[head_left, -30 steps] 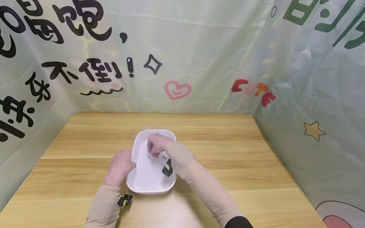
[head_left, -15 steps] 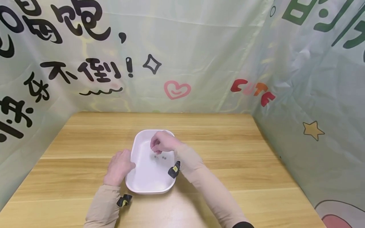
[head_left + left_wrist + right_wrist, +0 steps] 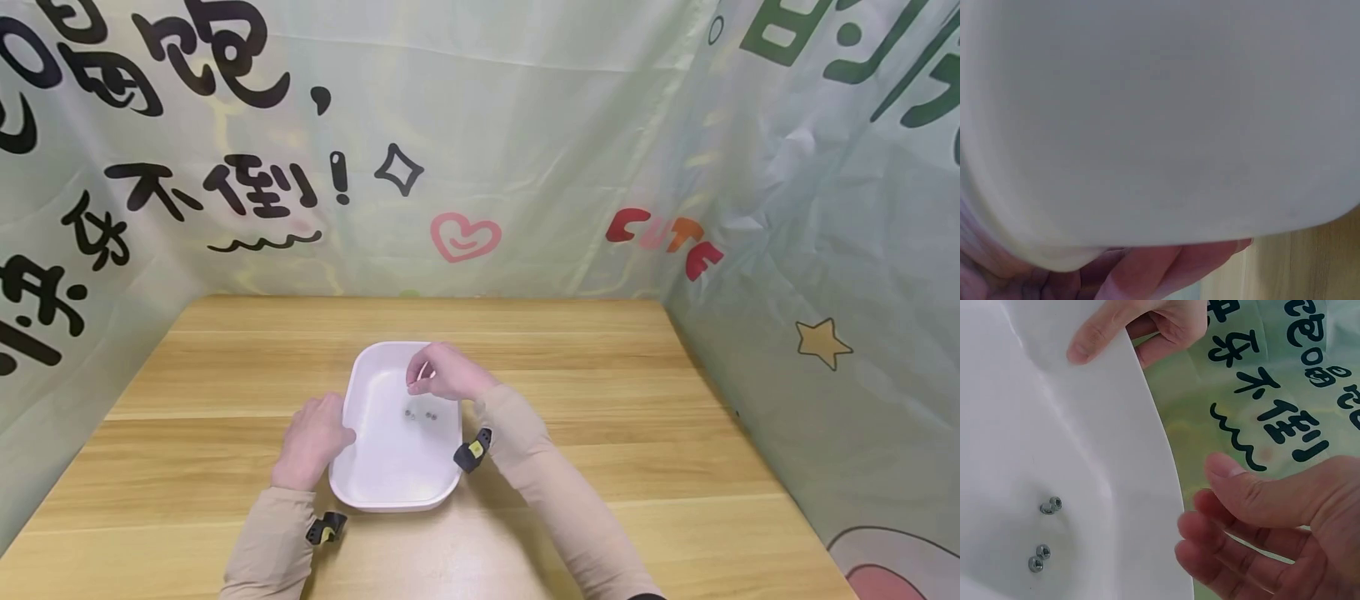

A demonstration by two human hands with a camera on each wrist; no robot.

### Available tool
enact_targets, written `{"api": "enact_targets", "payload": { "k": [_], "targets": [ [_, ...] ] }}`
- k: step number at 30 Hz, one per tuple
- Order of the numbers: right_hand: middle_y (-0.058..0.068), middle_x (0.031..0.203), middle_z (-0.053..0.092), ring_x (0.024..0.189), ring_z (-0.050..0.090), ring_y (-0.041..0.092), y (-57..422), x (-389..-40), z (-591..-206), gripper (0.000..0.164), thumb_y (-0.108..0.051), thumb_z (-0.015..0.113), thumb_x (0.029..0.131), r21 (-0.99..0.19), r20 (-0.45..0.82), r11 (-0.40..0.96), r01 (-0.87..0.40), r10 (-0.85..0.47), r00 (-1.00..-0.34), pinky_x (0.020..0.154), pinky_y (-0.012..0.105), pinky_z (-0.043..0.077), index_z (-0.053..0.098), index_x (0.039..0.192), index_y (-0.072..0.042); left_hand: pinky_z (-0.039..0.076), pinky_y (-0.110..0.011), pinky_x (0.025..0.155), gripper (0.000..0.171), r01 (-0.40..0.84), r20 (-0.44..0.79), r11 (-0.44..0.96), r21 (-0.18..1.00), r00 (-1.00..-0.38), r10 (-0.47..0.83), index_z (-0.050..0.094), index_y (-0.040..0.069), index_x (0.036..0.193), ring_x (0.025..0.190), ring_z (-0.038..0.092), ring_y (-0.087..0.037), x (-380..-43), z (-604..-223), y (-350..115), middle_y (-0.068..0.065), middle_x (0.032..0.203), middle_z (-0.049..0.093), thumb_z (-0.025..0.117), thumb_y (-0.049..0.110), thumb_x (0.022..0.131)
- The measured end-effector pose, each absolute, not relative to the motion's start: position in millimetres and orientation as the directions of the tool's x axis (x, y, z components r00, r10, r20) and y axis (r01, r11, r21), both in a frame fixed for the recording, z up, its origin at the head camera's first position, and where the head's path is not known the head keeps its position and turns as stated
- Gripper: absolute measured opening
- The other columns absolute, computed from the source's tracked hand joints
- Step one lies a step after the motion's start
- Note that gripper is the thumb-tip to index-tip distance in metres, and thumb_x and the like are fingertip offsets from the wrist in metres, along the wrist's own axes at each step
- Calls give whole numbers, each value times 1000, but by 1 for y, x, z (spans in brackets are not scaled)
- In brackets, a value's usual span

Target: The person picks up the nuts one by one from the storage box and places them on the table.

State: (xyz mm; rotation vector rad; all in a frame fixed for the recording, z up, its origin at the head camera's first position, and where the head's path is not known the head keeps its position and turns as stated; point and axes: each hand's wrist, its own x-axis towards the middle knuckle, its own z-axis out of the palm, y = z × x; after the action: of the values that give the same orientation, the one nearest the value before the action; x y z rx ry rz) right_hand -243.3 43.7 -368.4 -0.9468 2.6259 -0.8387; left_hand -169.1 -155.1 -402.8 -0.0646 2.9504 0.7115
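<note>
A white rectangular tray [image 3: 390, 467] with rounded corners sits on the wooden table. My left hand [image 3: 315, 437] grips its left side, thumb over the rim and fingers under the edge, as the left wrist view shows. Inside the tray lie small metal nuts in two close pairs; one pair of nuts [image 3: 1039, 557] and the other pair of nuts [image 3: 1050, 505] show clearly in the right wrist view. My right hand [image 3: 450, 372] hovers over the tray's far right part, fingers loosely bent, thumb near the index finger. Nothing shows held in it.
The wooden table [image 3: 600, 417] extends round the tray on all sides. A pale printed cloth [image 3: 525, 125] with lettering, a heart and a star encloses the back and both sides. A small black device [image 3: 474, 450] is worn at the right wrist, and another black device [image 3: 326, 528] at the left.
My right hand has risen and drawn back to the right, away from the nuts. Both pairs of nuts show now; a second ago one was hidden by the hand. The left hand stays put.
</note>
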Motion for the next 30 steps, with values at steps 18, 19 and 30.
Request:
{"api": "enact_targets", "payload": {
  "k": [18,19,30],
  "targets": [
    [6,116,56,115,44,23,79,-235,-381,9,-14,71,72,-622,293,559,-548,-483,-825,100,41,32,62,71,-15,38,-26,45,12,-65,-112,887,457,-994,-14,57,-1,78,56,49,-19,-170,-405,-155,-8,66,54,58,6,68],
    [6,118,54,117,42,24,82,-234,-380,9,-14,71,72,-631,300,556,-541,-469,-831,101,42,31,62,71,-15,38,-27,45,13,-66,-113,886,459,-993,-15,57,-1,78,56,50,-19,-170,-405,-155,-8,66,54,58,6,68],
    [-1,133,41,129,29,20,114,-232,-384,10,-16,72,70,-654,393,530,-540,-372,-841,106,48,21,64,73,-20,40,-27,47,16,-79,-133,879,471,-991,-17,58,-1,83,58,52,-19,-170,-405,-155,-9,69,56,58,5,68]
  ]
}}
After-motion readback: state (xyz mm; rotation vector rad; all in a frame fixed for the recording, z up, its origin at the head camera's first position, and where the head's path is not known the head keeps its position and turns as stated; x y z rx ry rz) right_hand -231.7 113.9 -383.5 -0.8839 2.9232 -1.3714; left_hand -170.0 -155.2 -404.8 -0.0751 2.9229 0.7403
